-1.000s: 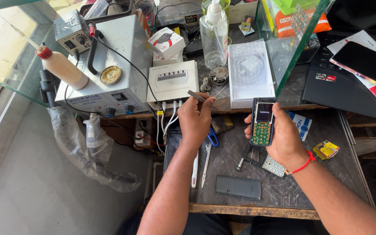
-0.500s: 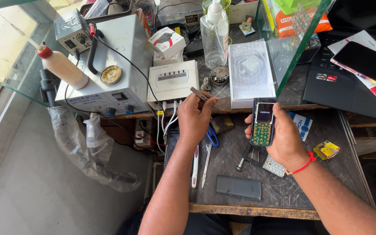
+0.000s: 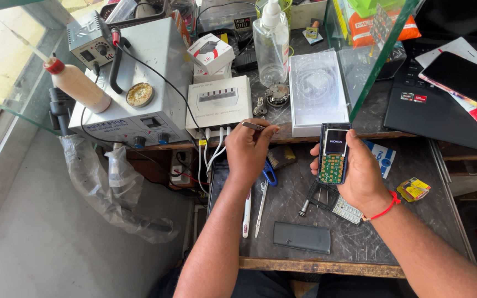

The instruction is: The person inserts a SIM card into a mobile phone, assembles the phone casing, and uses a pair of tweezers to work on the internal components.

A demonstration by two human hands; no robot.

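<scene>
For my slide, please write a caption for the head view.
Right hand holds an opened phone; left hand grips tweezers above a cluttered workbench.

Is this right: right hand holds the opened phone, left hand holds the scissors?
Not quite. In the head view the left hand pinches tweezers, not scissors; the blue-handled scissors lie on the bench below that hand. The right hand does hold the opened phone, screen lit and circuit board bare.

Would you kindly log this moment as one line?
left hand: holds tweezers | right hand: holds opened phone | grey back cover: on bench
</scene>
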